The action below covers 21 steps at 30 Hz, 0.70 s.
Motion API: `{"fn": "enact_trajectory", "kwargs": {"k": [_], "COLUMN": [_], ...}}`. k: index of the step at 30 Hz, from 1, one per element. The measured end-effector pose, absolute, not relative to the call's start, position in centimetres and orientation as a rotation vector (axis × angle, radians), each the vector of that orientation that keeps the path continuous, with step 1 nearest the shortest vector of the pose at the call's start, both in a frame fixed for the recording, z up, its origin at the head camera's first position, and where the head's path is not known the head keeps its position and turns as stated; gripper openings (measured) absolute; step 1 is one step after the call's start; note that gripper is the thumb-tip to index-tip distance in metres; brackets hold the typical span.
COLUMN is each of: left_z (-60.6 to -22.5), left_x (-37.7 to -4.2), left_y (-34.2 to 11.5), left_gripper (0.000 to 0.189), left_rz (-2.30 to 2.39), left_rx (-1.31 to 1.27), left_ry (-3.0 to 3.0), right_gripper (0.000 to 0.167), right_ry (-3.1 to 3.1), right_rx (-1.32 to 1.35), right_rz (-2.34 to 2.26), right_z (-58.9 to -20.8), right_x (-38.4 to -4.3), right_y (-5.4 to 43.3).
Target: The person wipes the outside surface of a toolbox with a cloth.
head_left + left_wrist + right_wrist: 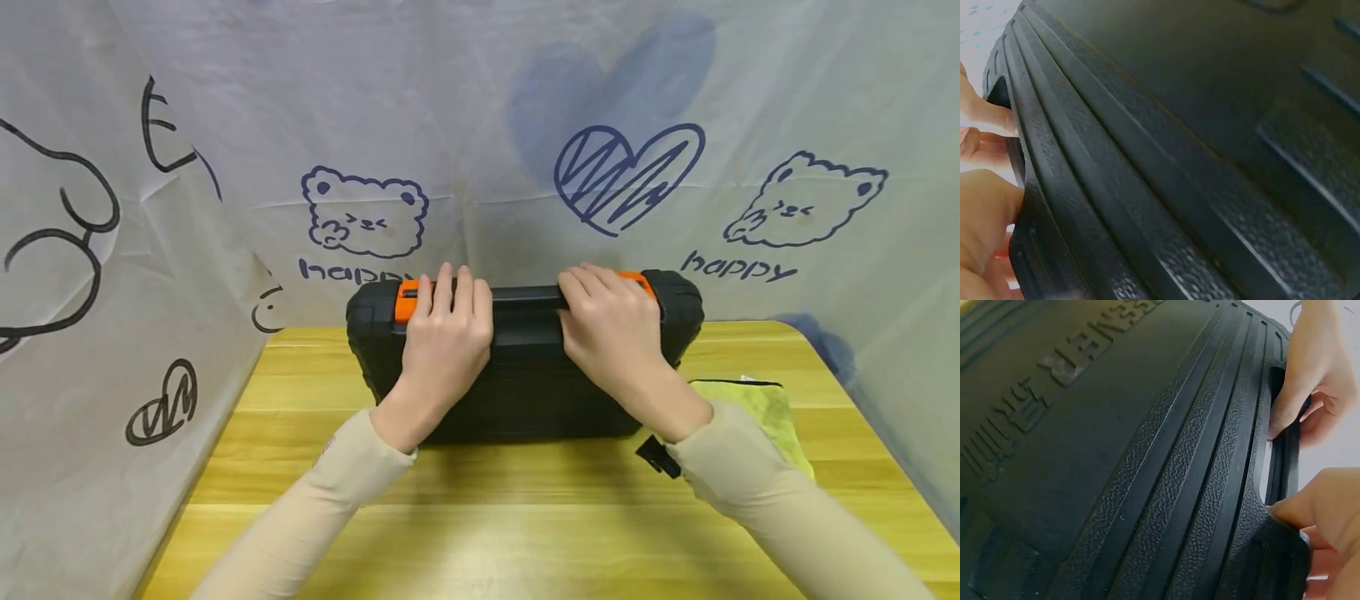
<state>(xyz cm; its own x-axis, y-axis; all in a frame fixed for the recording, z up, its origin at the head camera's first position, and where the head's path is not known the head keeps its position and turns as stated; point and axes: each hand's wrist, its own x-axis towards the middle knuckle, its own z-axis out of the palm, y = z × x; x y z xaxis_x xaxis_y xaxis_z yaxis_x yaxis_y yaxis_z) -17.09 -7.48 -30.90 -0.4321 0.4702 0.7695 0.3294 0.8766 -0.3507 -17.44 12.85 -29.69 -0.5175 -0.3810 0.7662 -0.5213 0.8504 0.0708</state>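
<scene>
A black hard plastic tool case (pixel 525 400) with orange latches stands on its edge on the wooden table, its handle side up. At the left latch, my left hand (pixel 450 333) grips the top edge, fingers over the far side. My right hand (pixel 615 325) grips the top edge near the right latch, beside the handle (pixel 525 296). Ribbing fills the left wrist view, where the left hand's thumb (pixel 985 206) lies at the handle opening. Raised lettering (pixel 1063 362) marks the case's broad side in the right wrist view. The fingertips behind the edge are mostly hidden.
A yellow-green cloth-like item (pixel 757 408) with a dark edge lies behind my right forearm. A small black piece (pixel 658 457) shows by the right cuff. White sheets (pixel 465 125) with drawings hang behind and beside the table (pixel 487 533).
</scene>
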Motion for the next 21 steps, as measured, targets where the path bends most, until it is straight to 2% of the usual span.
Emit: {"fn": "enact_trajectory", "kwargs": {"k": [4,21], "left_z": [-31.2,-31.7], "left_x": [-15.4,-6.4], "left_y": [-7.4,-7.9], "left_gripper": [0.016,0.025], "left_rz": [0.116,-0.189], "left_rx": [-0.572,-0.797], "left_ry": [-2.013,-1.964], "right_gripper": [0.025,0.027], "right_ry": [-2.165,-2.124], "right_rx": [0.686,0.963], "right_rz": [0.256,0.655], "right_z": [-30.0,-31.3], "right_x": [-15.8,-7.4], "right_y": [13.3,15.2]}}
